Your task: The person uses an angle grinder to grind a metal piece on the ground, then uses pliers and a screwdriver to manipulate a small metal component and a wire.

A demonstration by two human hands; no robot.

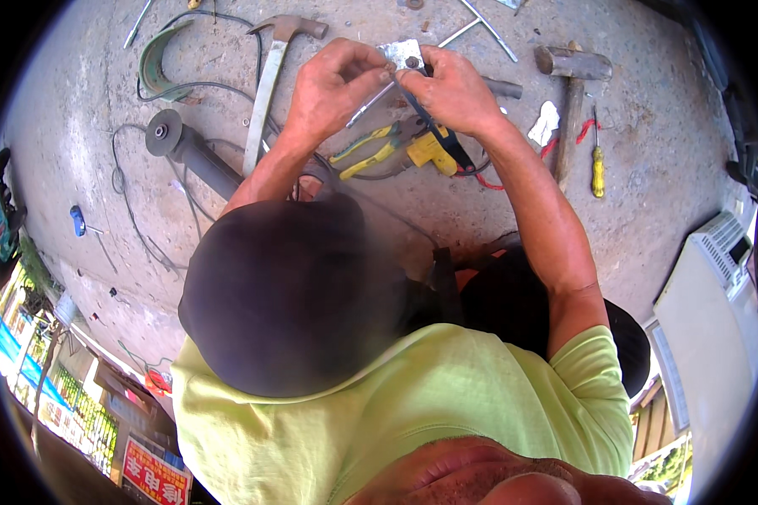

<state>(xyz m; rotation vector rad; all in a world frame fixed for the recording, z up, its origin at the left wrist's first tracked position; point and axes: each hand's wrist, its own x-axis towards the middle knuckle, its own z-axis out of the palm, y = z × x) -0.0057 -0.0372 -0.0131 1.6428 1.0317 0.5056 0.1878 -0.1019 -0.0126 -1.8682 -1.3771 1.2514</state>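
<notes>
At the top centre a small silver metal plate [402,49] with a bolt in it is between my hands. My left hand [335,84] is closed at the plate's left edge, fingertips pinched on or beside it. My right hand [451,88] is closed round the plate's right side, thumb near the bolt. A slim silver rod [366,107] slants down-left below the plate; whether I grip it is unclear. Just below my hands lie yellow-handled pliers [358,149] and a yellow-and-black tool [431,153], partly hidden by my right hand and arm.
A claw hammer [263,97] and angle grinder [198,164] lie left on the concrete floor [101,101], among cables and a curved green piece [156,55]. Right are a sledgehammer [573,63], white scrap [545,122] and yellow screwdriver [598,172]. A white appliance [707,295] stands far right.
</notes>
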